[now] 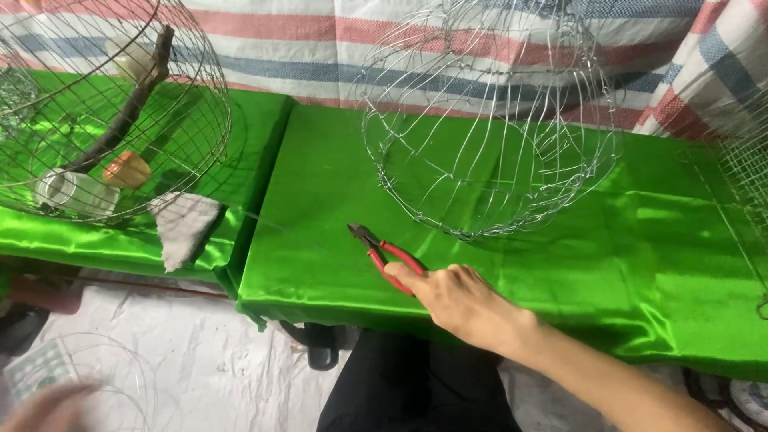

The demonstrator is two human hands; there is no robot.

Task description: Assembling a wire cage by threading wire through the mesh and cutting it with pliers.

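Right hand: where it lies on the near edge of the desk, the right hand point(456, 300) rests with its fingers closed over the red handles of the pliers point(386, 255), clamped on them.
Left hand: the left hand point(48, 406) is a blur at the near left corner, low over the floor; I cannot tell whether it is open or closed, or whether it holds anything.
Pliers: flat on the green cloth, dark jaws pointing far and left, near the middle of the desk's front edge.
Wire frame: a bare, rounded wire cage frame point(488, 136) stands just beyond the pliers, apart from them.
Desk: the desk point(680, 256) is draped in shiny green satin.
Finished cage: a round wire cage point(112, 112) at far left holds a branch perch and small cups.
Rag: a grey rag point(186, 228) hangs over the left desk's edge.
Backdrop: a striped tarpaulin point(320, 40) lies behind.
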